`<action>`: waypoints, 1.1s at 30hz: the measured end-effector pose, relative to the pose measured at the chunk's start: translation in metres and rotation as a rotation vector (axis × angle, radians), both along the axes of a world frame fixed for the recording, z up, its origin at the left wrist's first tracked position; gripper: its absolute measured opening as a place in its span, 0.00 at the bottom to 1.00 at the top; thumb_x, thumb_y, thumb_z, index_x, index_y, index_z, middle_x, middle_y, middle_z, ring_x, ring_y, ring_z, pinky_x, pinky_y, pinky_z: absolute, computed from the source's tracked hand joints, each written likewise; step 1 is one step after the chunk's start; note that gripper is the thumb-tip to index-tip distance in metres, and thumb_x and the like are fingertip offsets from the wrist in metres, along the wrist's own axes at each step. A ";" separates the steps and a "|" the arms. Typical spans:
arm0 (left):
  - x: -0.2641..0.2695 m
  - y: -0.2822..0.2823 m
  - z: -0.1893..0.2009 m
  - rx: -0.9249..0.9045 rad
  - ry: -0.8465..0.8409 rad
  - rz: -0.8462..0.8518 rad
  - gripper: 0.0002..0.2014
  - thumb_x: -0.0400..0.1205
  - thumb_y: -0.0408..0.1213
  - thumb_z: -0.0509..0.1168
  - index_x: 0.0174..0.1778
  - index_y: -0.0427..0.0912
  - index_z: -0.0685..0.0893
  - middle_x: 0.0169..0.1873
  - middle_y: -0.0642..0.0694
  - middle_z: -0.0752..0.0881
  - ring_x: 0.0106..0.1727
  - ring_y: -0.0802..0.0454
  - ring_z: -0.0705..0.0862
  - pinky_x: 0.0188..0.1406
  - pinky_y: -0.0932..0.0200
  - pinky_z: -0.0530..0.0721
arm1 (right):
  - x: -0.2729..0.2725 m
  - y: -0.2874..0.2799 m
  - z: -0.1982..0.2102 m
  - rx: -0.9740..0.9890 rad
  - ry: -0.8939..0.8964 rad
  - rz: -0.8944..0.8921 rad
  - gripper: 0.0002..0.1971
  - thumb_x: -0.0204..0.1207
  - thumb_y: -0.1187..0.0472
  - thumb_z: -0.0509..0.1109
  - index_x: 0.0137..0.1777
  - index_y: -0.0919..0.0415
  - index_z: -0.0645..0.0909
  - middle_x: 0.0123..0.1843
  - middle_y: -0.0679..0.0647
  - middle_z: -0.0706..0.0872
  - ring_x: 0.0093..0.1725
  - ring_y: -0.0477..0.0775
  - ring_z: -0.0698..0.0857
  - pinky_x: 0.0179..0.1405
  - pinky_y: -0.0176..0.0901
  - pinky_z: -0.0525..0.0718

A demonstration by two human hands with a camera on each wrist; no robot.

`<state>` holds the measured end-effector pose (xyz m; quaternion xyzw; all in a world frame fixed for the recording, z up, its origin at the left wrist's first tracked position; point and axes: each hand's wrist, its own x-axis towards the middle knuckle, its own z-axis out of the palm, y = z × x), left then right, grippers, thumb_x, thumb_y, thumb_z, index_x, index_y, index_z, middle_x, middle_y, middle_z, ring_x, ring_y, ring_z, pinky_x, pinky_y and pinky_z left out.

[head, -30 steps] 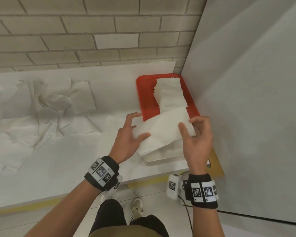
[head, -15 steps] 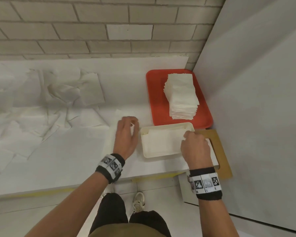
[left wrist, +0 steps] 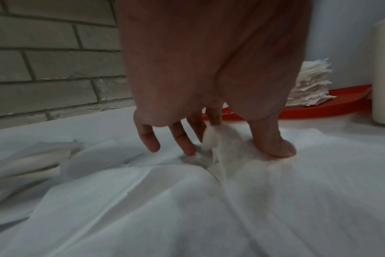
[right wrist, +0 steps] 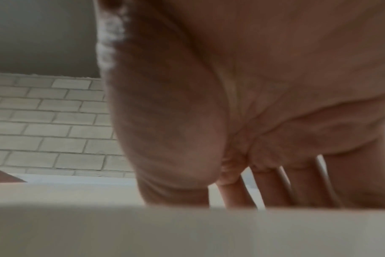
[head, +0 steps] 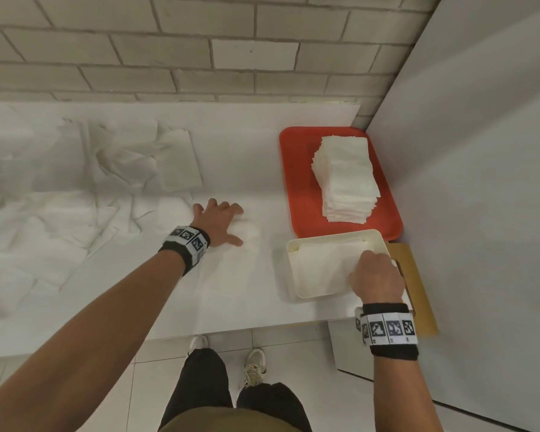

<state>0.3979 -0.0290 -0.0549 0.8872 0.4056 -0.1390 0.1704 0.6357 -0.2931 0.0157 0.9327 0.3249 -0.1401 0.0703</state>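
Note:
A cream tray [head: 325,295] sits at the table's front right with a folded white napkin [head: 321,266] lying in it. My right hand [head: 373,272] reaches into the tray's right side. Its fingers [right wrist: 273,187] point straight down onto the napkin, and the tray wall [right wrist: 187,234] hides their tips. My left hand [head: 222,221] lies spread on a loose napkin sheet [head: 247,235] left of the tray. In the left wrist view its thumb [left wrist: 275,146] and fingertips [left wrist: 186,147] press on the sheet [left wrist: 187,200], and a small fold rises between them.
A red tray [head: 296,182] behind the cream one bears a tall stack of folded napkins [head: 345,179]. Several loose, crumpled sheets [head: 75,198] cover the table's left half. A brown board [head: 415,275] lies under the cream tray's right side. A grey panel [head: 480,182] walls off the right; brick wall behind.
A second ago both hands held the folded napkin above the cream tray. It now lies in the tray under my right hand, and my left hand has moved left onto a loose sheet.

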 end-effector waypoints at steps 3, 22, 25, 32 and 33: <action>0.000 0.004 0.005 0.023 -0.040 -0.008 0.32 0.75 0.60 0.80 0.74 0.56 0.81 0.64 0.50 0.81 0.72 0.42 0.73 0.71 0.36 0.67 | -0.014 0.010 0.022 0.202 -0.116 0.008 0.14 0.85 0.62 0.74 0.68 0.62 0.85 0.62 0.62 0.86 0.60 0.64 0.86 0.47 0.51 0.86; -0.069 -0.028 0.048 -0.857 -1.163 0.629 0.17 0.79 0.31 0.82 0.63 0.37 0.90 0.60 0.36 0.93 0.65 0.32 0.91 0.66 0.38 0.90 | -0.160 0.112 -0.023 1.164 0.780 0.032 0.25 0.86 0.62 0.78 0.70 0.36 0.72 0.51 0.55 0.91 0.49 0.53 0.92 0.50 0.51 0.92; -0.062 -0.040 0.068 -0.924 -1.145 0.560 0.17 0.84 0.35 0.78 0.68 0.37 0.91 0.65 0.35 0.93 0.68 0.33 0.91 0.73 0.34 0.86 | -0.150 0.103 -0.006 1.243 0.789 0.079 0.25 0.87 0.60 0.78 0.78 0.41 0.74 0.56 0.57 0.91 0.53 0.64 0.92 0.54 0.71 0.91; -0.031 -0.076 0.119 -0.648 -1.189 0.459 0.13 0.86 0.42 0.73 0.61 0.39 0.94 0.55 0.44 0.97 0.57 0.44 0.96 0.57 0.48 0.92 | -0.128 0.080 0.028 1.335 0.788 0.077 0.12 0.88 0.53 0.78 0.67 0.45 0.82 0.63 0.48 0.90 0.63 0.58 0.90 0.61 0.71 0.89; -0.026 -0.082 0.124 -0.612 -1.184 0.438 0.14 0.88 0.45 0.71 0.61 0.39 0.93 0.55 0.45 0.96 0.57 0.45 0.95 0.56 0.50 0.92 | -0.125 0.077 0.029 1.345 0.762 0.095 0.09 0.89 0.51 0.76 0.66 0.46 0.82 0.61 0.50 0.89 0.62 0.60 0.89 0.60 0.72 0.88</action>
